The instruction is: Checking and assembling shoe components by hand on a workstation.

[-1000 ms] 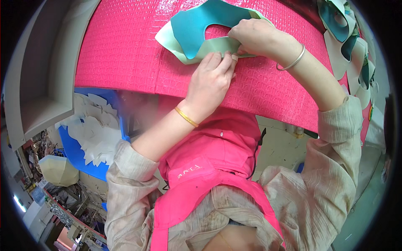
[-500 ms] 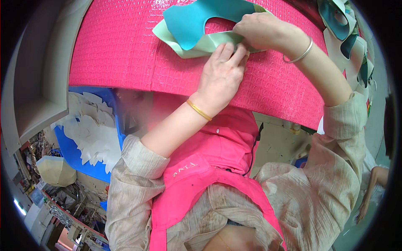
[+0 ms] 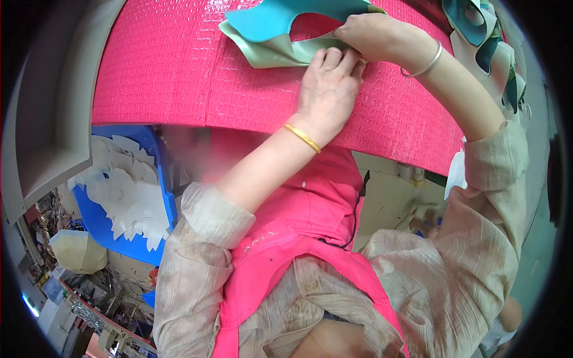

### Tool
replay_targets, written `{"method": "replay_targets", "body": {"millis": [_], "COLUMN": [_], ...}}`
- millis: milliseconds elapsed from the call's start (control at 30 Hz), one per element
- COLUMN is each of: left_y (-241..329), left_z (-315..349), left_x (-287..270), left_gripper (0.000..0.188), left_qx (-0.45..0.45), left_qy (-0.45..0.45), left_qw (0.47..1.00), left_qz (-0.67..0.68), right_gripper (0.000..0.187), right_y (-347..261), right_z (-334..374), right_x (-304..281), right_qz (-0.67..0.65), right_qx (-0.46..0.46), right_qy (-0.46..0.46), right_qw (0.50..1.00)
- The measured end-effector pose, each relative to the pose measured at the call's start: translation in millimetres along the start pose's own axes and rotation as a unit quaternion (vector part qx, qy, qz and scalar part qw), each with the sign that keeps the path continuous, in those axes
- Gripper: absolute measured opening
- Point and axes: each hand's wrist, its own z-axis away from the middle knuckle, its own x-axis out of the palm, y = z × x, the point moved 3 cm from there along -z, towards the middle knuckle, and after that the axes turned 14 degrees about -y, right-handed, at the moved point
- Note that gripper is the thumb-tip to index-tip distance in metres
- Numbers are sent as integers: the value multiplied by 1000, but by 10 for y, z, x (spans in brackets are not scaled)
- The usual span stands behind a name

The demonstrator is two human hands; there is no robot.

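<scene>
A curved, U-shaped piece of sheet material (image 3: 262, 22), teal on its top layer with pale green beneath, lies at the far side of a pink textured work surface (image 3: 161, 71). It resembles a shoe upper. My left hand (image 3: 332, 89), wrist ringed by a gold bracelet, has its bent fingers pressed together at the pale green edge. Right beside it, my right hand (image 3: 377, 39) is curled over the piece's right end, a silver bangle on that wrist. The fingertips of both hands nearly meet. What lies right under them is hidden.
On the left, below the surface, a blue bin (image 3: 122, 241) holds white cut scraps (image 3: 125, 197). A grey box-like shelf (image 3: 48, 113) borders the surface there. More teal and white curved pieces (image 3: 471, 24) hang at the far right. Another person (image 3: 507, 316) shows partly at lower right.
My left hand has shifted slightly right and farther away. The piece has slid a little farther off, toward the upper edge. My right hand stays almost where it was.
</scene>
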Motion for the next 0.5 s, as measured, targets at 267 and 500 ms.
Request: {"method": "replay_targets", "body": {"millis": [267,500], "left_y": [169,141], "left_z": [-150,-384], "left_x": [131,-66], "left_gripper": [31,11], "left_qx": [-9,143], "left_qy": [69,21], "left_qw": [994,955], "left_qz": [-81,-258], "right_gripper": [22,26], "right_y": [72,381], "right_z": [42,743], "right_x": [-30,76], "right_qz": [38,-310], "right_qx": [50,49], "right_qy": [36,47], "right_qw": [997,948]}}
